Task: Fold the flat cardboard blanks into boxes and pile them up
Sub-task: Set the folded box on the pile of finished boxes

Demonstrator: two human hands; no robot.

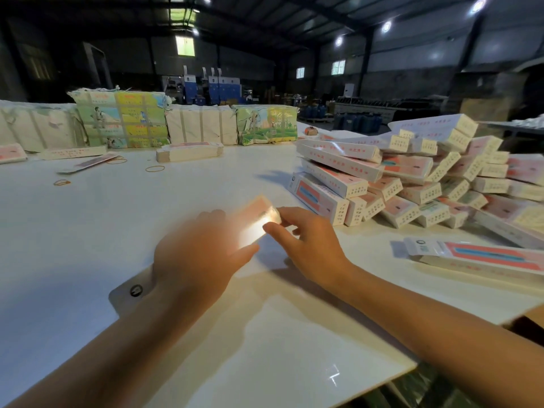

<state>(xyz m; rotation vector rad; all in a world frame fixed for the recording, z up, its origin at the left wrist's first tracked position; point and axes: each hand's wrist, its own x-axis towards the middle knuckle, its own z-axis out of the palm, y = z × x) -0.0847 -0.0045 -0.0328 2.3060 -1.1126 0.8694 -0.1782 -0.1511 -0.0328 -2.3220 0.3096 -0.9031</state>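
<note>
A long cardboard blank (259, 216) with a pink and white print lies slanted over the white table (88, 231), blurred and glaring in the light. My left hand (197, 254) covers its middle and grips it; its near end with a round hole (136, 290) sticks out beside my wrist. My right hand (306, 242) pinches the far end of the blank with thumb and forefinger. A big pile of folded boxes (412, 178) lies to the right. One more box (477, 257) lies alone near the right edge.
Wrapped bundles of flat blanks (120, 122) line the back of the table. A small stack of blanks (190, 151) lies before them. Loose blanks (73, 153) and rubber bands (155, 168) lie at the back left. The table's front edge (382, 375) runs diagonally at lower right.
</note>
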